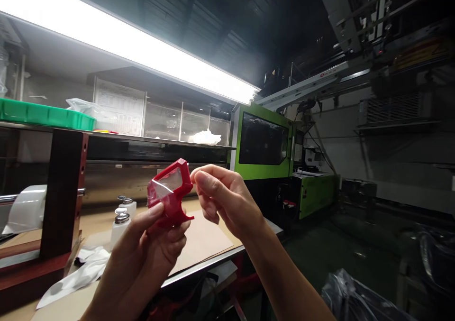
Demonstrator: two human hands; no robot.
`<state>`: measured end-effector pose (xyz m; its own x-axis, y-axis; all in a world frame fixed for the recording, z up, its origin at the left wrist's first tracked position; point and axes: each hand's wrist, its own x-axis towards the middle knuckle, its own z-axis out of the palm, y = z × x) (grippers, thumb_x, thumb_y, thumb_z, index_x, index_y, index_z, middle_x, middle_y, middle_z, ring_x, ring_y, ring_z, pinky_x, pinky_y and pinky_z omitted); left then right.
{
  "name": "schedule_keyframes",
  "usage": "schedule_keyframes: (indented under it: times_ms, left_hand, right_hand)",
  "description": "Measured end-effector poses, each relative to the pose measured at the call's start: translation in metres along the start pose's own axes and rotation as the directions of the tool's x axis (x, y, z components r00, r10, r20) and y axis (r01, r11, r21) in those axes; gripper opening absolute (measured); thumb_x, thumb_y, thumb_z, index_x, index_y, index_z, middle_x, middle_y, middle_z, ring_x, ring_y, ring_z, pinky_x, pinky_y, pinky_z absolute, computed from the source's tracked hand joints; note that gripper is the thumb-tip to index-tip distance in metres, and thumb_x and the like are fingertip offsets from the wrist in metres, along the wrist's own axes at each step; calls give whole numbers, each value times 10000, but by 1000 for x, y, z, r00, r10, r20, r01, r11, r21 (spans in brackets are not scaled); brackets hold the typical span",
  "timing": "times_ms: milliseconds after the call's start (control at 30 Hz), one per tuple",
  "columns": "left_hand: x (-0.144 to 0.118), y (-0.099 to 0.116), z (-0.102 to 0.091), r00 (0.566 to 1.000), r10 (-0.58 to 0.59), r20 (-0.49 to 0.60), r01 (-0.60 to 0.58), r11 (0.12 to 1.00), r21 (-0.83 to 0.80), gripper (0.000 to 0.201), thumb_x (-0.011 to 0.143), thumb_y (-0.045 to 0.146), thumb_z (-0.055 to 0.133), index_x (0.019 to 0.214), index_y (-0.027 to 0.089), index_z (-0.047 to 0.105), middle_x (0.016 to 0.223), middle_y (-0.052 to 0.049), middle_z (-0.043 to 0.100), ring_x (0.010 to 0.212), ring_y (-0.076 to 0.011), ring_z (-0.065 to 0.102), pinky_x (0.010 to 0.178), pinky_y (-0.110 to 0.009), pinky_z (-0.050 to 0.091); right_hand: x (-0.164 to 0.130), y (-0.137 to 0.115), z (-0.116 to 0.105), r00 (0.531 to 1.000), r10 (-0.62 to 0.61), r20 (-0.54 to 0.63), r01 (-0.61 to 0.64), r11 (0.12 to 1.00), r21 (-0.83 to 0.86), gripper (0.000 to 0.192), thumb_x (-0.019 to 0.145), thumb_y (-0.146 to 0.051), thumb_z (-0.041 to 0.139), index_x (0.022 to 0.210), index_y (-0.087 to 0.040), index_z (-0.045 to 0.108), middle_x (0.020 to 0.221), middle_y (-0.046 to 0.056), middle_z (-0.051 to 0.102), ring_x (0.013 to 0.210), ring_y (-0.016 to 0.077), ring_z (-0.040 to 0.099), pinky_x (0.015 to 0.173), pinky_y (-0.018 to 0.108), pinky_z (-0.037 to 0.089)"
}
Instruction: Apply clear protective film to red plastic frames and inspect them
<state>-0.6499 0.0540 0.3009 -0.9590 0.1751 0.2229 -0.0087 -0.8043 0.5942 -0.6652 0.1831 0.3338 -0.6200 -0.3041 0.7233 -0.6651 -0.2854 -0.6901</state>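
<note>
Lamp-lit workbench (206,238), printed sheet (119,104) and red marking (327,74) overhead too small to read, our left hand (149,250) grasping a red plastic part (173,207) above the workbench, our right hand (231,197) pinching thumb to forefinger beside its edge, whether round anything we cannot tell

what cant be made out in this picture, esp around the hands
All in the head view:
Lower part of the red plastic piece: covered by the left hand.
Anything pinched between thumb and forefinger of the right hand: too small to tell.
Writing on the sheet: too small and faint.
Far left of the green tray: cut off by the picture's edge.
Inside the green machine: dark window.
</note>
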Motion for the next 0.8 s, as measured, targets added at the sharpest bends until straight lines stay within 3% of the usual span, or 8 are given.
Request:
schedule_keyframes:
  times_ms: [267,433,567,800]
  left_hand:
    - [2,0,-6,995,51,83,-55,998,40,243,851,86,393,759,85,619,635,-44,528,469,-54,459,401,-123,426]
    - [15,9,-19,978,38,205,-67,989,135,114,753,186,636,846,125,663,717,-40,589,536,-87,497,443,-176,471]
    - [25,24,-11,905,85,417,-225,927,301,192,732,280,707,869,146,696,758,-51,640,612,-119,542,510,-207,510]
    - [33,48,23,789,201,580,-476,797,371,180,743,294,703,886,188,726,691,-15,636,596,-94,576,563,-193,531]
  right_hand:
    - [0,1,2,999,-34,25,34,999,28,179,779,-295,670,798,-125,618,501,-68,456,384,25,375,336,136,312]
    - [2,7,7,999,-7,-54,11,996,83,171,805,-307,633,796,-144,581,449,-84,419,363,25,320,337,136,285]
    - [8,7,10,997,35,-73,-20,981,195,192,776,-318,646,775,-149,555,418,-93,379,351,21,256,338,144,226]
    - [25,-8,18,992,-8,-126,41,963,265,228,659,-292,688,727,-142,530,453,-86,390,366,6,246,349,146,183]
